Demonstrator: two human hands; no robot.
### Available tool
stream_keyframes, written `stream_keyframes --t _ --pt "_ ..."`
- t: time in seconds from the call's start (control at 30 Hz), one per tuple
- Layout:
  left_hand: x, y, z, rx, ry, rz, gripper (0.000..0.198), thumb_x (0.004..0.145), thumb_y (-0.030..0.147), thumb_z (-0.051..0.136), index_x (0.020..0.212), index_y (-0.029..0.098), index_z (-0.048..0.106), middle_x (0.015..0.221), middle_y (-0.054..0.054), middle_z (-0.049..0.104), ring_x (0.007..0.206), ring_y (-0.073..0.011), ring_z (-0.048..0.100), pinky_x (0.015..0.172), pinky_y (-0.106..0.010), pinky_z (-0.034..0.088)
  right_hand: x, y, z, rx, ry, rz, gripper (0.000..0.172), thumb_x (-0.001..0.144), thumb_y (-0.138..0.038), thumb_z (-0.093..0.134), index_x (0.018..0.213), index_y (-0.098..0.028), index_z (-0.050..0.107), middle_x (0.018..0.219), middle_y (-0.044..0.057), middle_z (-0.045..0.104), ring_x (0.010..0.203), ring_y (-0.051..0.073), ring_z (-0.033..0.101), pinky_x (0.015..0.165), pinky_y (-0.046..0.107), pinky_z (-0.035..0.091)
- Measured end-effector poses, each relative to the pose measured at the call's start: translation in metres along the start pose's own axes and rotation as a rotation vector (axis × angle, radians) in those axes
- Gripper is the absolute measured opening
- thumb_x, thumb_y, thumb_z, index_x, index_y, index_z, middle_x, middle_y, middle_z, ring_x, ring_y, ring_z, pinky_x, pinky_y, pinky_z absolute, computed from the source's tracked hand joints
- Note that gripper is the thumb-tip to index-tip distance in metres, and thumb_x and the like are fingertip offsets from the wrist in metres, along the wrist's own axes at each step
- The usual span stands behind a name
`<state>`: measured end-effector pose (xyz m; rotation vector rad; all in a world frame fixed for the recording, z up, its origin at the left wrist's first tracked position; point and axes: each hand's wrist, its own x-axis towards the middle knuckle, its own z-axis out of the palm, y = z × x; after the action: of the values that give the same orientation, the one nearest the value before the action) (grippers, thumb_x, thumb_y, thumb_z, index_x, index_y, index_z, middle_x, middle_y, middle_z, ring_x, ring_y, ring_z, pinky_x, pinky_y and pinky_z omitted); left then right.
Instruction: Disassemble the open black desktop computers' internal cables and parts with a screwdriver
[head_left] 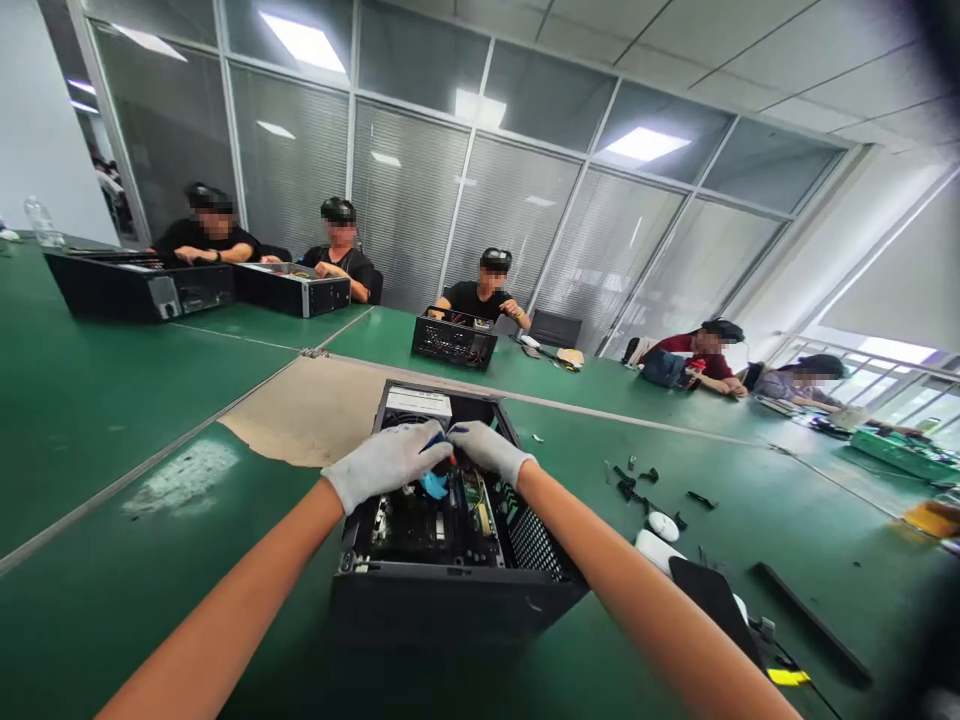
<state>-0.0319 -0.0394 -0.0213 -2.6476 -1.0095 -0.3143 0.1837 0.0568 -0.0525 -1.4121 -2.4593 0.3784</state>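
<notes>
An opened black computer case lies on the green table right before me. My left hand, in a white glove, reaches into it from the left with fingers bent together. From the other side my right hand, also gloved, meets it fingertip to fingertip. Whatever the fingers pinch is too small and covered to name; a red-orange bit shows beside them. Just below hangs a light-blue piece. A silver box, seemingly the power supply, sits at the case's far end. Boards and cables fill the inside.
Small black parts, a white mouse, a black flat object and a black strip lie to the right. Brown paper lies beyond left. Several people sit across the table, some with computer cases.
</notes>
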Motion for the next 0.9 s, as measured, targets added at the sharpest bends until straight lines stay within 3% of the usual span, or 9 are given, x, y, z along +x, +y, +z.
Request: stream_keyframes --t 0.13,0.23,0.4,0.6,0.73,0.9 --pt "0.003 0.000 -0.005 -0.117 0.024 -0.075 0.039 0.100 0.016 0.040 0.139 0.023 0.047 0.142 -0.017 0.051 0.112 -0.0277 0.064 0.093 -0.043 0.051 -0.002 -0.005 -0.011 0.236 0.025 -0.006 0.016 0.086 -0.022 0.057 0.086 -0.015 0.071 0.087 0.004 0.074 0.076 0.015 0.063 0.070 0.023 0.048" --pt "0.005 0.001 -0.009 -0.250 0.066 -0.164 0.029 0.102 0.027 0.044 0.130 0.022 0.052 0.135 -0.014 0.058 0.115 -0.0271 0.063 0.097 -0.042 0.050 -0.012 -0.016 -0.014 0.390 0.063 -0.047 0.021 0.088 -0.025 0.060 0.101 -0.015 0.073 0.094 0.002 0.074 0.082 0.015 0.062 0.076 0.023 0.048" --pt "0.008 0.001 -0.014 -0.392 0.104 -0.407 0.028 0.102 0.040 0.046 0.119 0.019 0.056 0.116 -0.012 0.067 0.108 -0.0287 0.065 0.097 -0.043 0.050 -0.019 -0.026 -0.017 0.133 0.126 -0.131 0.022 0.089 -0.023 0.065 0.108 -0.019 0.074 0.107 0.006 0.069 0.095 0.017 0.061 0.086 0.026 0.046" --pt "0.007 -0.003 -0.008 -0.493 0.210 -0.432 0.041 0.097 0.037 0.054 0.134 0.020 0.046 0.133 -0.012 0.060 0.124 -0.0290 0.058 0.106 -0.044 0.046 -0.017 -0.023 -0.011 0.049 0.082 -0.180 0.026 0.098 -0.029 0.056 0.120 -0.021 0.067 0.108 0.007 0.072 0.094 0.018 0.064 0.087 0.027 0.047" --pt "0.004 0.000 -0.011 -0.397 0.152 -0.473 0.041 0.098 0.032 0.052 0.135 0.016 0.045 0.132 -0.016 0.058 0.125 -0.0299 0.057 0.107 -0.045 0.045 -0.016 -0.025 -0.009 0.069 0.034 -0.179 0.029 0.102 -0.034 0.051 0.123 -0.022 0.065 0.112 0.006 0.072 0.097 0.017 0.065 0.088 0.026 0.046" --pt "0.005 0.007 -0.017 -0.234 0.030 -0.511 0.028 0.098 0.025 0.050 0.123 0.013 0.051 0.124 -0.018 0.058 0.115 -0.0299 0.061 0.100 -0.043 0.049 -0.011 -0.031 -0.011 0.148 -0.058 -0.221 0.027 0.103 -0.032 0.047 0.109 -0.020 0.070 0.105 0.003 0.073 0.090 0.013 0.064 0.084 0.022 0.046"
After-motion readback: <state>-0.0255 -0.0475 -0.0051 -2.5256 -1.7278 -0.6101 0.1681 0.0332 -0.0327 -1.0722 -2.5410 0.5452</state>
